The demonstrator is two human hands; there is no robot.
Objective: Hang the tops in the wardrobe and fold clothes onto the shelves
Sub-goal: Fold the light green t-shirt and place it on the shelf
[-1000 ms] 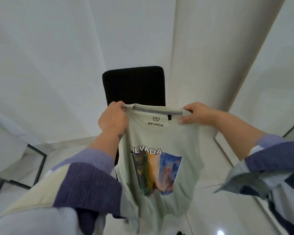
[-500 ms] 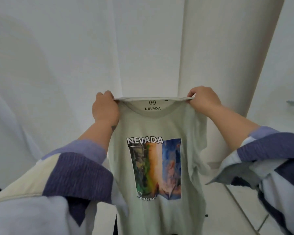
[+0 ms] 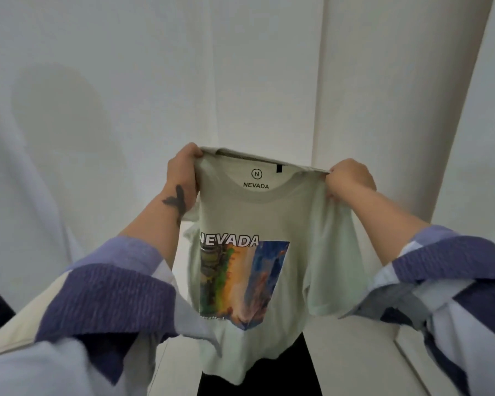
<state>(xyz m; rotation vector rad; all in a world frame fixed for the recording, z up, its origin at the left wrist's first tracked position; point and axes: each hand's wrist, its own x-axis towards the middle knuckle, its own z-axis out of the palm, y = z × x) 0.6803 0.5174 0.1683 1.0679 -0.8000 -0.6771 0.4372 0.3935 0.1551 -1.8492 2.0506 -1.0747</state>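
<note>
Here the pale green cotton T-shirt with its Nevada print hangs spread in mid-air, left hand and right hand fingers pinching its shoulders, likely to straighten it for hanging.

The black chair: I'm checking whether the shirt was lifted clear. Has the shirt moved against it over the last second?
Yes. The T-shirt now hangs above the black chair, covering its top; earlier its collar sat at the backrest's lower edge.
</note>
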